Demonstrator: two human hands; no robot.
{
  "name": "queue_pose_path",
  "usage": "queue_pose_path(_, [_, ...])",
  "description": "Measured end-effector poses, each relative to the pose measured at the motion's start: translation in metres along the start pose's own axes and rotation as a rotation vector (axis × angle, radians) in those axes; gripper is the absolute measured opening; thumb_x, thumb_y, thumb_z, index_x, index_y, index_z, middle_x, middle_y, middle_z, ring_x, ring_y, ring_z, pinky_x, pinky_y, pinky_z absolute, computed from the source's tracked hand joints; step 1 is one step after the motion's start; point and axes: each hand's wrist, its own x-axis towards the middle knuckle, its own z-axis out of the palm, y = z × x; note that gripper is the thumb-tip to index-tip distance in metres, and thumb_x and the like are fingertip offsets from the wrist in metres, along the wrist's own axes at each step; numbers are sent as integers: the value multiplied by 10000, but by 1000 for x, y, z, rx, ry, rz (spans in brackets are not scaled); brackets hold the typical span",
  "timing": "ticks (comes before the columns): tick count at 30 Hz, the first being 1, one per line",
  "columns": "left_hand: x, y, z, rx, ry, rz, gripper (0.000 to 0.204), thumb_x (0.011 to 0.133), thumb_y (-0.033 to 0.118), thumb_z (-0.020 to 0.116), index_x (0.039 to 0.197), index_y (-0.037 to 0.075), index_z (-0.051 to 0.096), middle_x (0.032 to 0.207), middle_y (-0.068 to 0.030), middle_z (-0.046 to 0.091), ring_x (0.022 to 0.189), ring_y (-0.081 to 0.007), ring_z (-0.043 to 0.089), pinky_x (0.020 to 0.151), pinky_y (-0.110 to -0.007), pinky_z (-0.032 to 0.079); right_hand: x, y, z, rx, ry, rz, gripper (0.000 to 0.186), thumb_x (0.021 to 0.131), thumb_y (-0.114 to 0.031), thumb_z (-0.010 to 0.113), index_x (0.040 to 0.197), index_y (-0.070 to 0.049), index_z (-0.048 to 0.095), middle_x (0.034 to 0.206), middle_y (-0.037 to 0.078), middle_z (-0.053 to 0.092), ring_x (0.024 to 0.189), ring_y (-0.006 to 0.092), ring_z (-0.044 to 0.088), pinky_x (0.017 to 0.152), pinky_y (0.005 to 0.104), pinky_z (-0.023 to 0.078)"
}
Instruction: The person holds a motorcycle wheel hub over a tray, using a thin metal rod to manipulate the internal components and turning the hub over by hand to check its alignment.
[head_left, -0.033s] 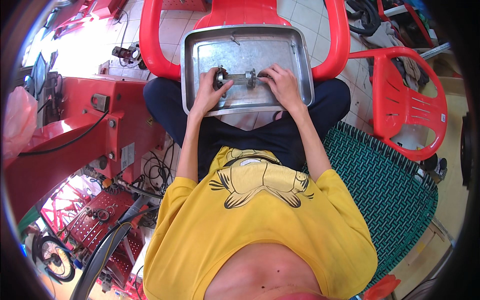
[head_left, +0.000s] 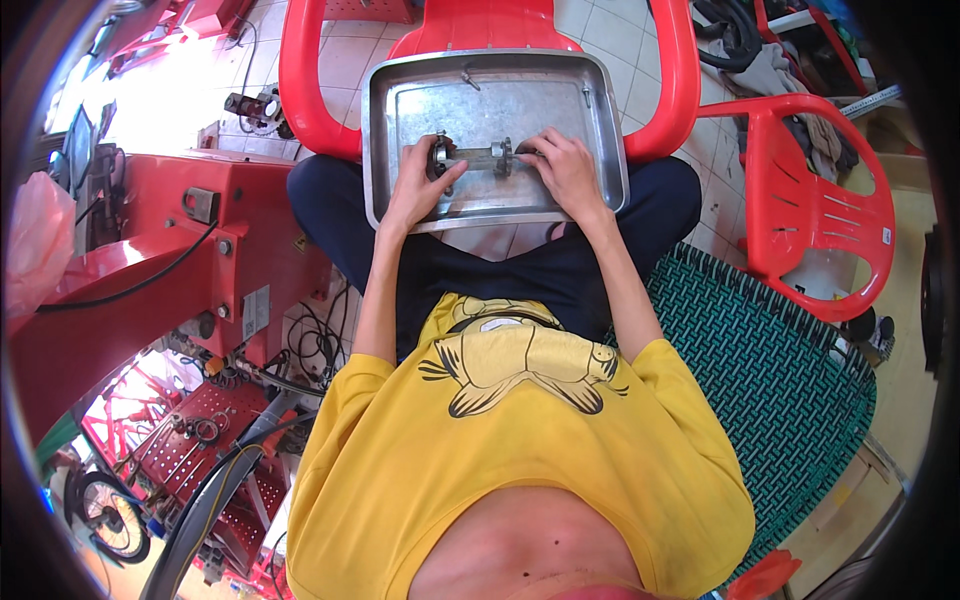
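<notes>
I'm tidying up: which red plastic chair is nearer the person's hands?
The red plastic chair straight ahead, its arms flanking the rectangular metal tray; the other chair sits off right.

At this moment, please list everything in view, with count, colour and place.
Tray: one, silver, before the person
Flanged part: one, grey, within the tray
Plastic chairs: at least two, red, ahead and right
Woven surface: one, green, right
Machine: one, red, left
Plastic bag: one, pink, left
Wheel: one, black, lower left
Cables: several, black, left
Shirt: one, yellow, worn
Left hand: one, bare, part's left end
Right hand: one, bare, part's right end
</notes>
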Motion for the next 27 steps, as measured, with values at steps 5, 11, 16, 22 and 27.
queue_pose_path(5, [2, 3, -2, -18, 12, 111, 629, 807, 282, 889, 1299, 9, 609, 1184, -173, 694, 1109, -271, 657, 967, -372, 500, -1, 5, 4, -17, -21, -30, 153, 984, -212, 656, 1066, -91, 701, 990, 75, 653, 910, 316, 644, 815, 415, 468])
queue_pose_path(11, [5, 9, -2, -22, 74, 163, 637, 723, 212, 940, 1247, 3, 645, 1156, -154, 730, 1064, -264, 692, 958, -381, 526, 1, 5, 1, 184, -3, 14, 172, 968, -220, 667, 1073, -89, 707, 1039, 108, 685, 929, 347, 664, 820, 438, 477])
queue_pose_path(16, [7, 12, -3, -11, 58, 107, 648, 727, 230, 940, 1250, -13, 645, 1170, -167, 730, 1080, -288, 700, 963, -388, 530, 1, 17, 2, 276, -13, 39, 203, 954, -231, 686, 1039, -48, 705, 1007, 137, 719, 927, 369, 683, 814, 441, 491])
queue_pose_path(22, [7, 14, -3, -3, 54, 104, 658, 748, 260, 928, 1270, -16, 637, 1176, -179, 728, 1088, -311, 699, 970, -409, 527, 2, 12, 6, 298, -10, 122, 203, 947, -241, 693, 1002, -47, 722, 996, 140, 735, 932, 370, 686, 825, 450, 496])
queue_pose_path(27, [7, 10, -1, -13, 53, 103, 657, 755, 265, 923, 1275, -14, 635, 1174, -183, 728, 1088, -315, 700, 978, -414, 522, 2, 14, 2, 276, 4, 45, 178, 963, -160, 679, 1021, 6, 706, 924, 175, 743, 884, 373, 717, 786, 422, 531])
